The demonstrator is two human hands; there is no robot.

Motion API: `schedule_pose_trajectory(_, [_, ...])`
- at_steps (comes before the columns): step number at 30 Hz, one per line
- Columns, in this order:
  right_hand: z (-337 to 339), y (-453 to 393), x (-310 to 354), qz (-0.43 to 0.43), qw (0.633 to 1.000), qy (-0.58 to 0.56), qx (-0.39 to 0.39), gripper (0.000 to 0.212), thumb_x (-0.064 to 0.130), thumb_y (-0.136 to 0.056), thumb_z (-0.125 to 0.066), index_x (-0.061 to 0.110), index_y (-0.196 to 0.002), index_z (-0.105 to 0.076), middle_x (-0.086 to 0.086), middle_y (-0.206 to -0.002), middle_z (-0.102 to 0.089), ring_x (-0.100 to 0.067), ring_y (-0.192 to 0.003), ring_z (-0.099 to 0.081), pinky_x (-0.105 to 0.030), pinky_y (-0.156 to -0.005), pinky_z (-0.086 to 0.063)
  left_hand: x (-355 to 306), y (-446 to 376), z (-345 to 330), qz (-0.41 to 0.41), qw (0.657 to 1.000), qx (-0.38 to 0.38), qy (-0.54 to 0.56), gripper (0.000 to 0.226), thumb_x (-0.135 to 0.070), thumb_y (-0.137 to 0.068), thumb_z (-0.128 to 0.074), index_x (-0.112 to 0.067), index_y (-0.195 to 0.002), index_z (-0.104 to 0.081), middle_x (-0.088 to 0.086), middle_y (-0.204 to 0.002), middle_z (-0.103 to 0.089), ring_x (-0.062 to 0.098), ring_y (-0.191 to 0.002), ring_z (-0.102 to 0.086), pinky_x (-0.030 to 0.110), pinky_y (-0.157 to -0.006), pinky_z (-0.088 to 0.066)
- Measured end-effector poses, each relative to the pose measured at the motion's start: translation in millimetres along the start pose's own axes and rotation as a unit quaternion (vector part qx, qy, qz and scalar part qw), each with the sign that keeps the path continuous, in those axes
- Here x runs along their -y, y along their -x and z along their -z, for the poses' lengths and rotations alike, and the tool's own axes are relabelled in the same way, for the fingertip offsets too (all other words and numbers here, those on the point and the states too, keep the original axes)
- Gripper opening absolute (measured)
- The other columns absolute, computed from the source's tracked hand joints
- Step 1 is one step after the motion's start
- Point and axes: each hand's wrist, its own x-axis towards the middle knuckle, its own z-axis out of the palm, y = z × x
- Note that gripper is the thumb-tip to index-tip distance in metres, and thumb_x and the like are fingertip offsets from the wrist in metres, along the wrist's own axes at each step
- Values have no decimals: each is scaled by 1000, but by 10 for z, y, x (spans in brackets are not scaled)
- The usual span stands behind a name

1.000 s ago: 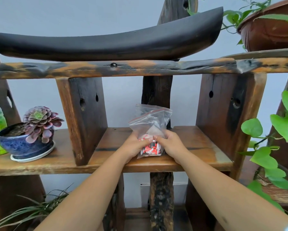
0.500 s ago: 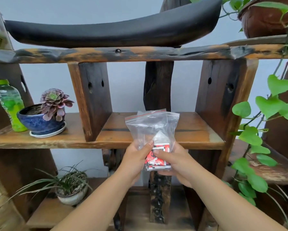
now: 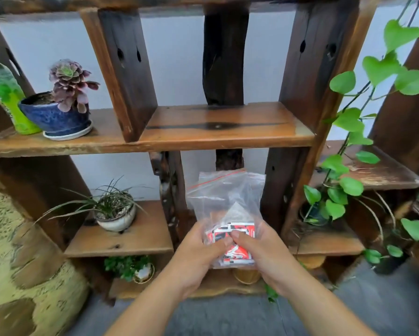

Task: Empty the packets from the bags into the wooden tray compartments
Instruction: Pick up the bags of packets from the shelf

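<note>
A clear zip bag (image 3: 225, 197) with a red seal strip hangs upright in front of the wooden shelf unit, well below the middle shelf board (image 3: 218, 132). Red, white and black packets (image 3: 237, 253) fill its lower part. My left hand (image 3: 198, 258) grips the bag's lower left side, thumb on the front. On the lower right side my right hand (image 3: 261, 253) grips it too, thumb pressed on the packets. The two thumbs nearly meet. No wooden tray is in view.
A succulent in a blue pot (image 3: 58, 115) and a green bottle (image 3: 7, 95) stand on the shelf's left part. A grassy plant in a white pot (image 3: 115, 214) sits on a lower shelf. Vine leaves (image 3: 349, 141) hang at the right. A rough stone (image 3: 16, 251) stands at the left.
Both hands lifted the bag off the middle shelf board and brought it down and toward me. My view tilted down, showing the lower shelves and the floor.
</note>
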Motion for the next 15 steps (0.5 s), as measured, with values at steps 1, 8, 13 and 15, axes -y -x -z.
schedule_pose_trajectory(1, [-22, 76, -88, -1, 1000, -2, -9, 34, 20, -84, -69, 26, -117, -66, -13, -113, -73, -35, -107, -69, -56, -97, -51, 77, 64, 25, 12, 1000, 4, -2, 60, -26, -77, -80, -16, -131, -55, 11, -125, -68, 32, -118, -64, 54, -104, -46])
schedule_pose_trajectory(8, [-167, 728, -551, -28, 995, 9, -93, 31, 5, -93, -61, 22, -119, -65, -7, -114, -74, -25, -109, -69, -40, -95, -55, 551, 459, 51, 62, 996, 66, -21, 56, -17, -80, -73, -15, -133, -55, 10, -124, -69, 28, -115, -66, 45, -100, -51])
schedule_pose_trajectory(13, [-170, 1225, -730, -44, 983, 0, -178, 28, 7, -93, -61, 18, -118, -66, -8, -110, -75, -27, -105, -70, -40, -92, -57, 834, 632, -69, 88, 988, 121, -41, 52, -21, -81, -74, -20, -130, -60, 10, -125, -68, 35, -118, -62, 60, -106, -42])
schedule_pose_trajectory(15, [-153, 1435, -788, -44, 977, -8, -206, 27, 9, -93, -62, 18, -119, -66, -8, -111, -75, -26, -105, -70, -42, -93, -56, 921, 690, -161, 97, 984, 142, -54, 53, -27, -77, -77, -24, -128, -61, 8, -124, -69, 41, -118, -60, 65, -105, -38])
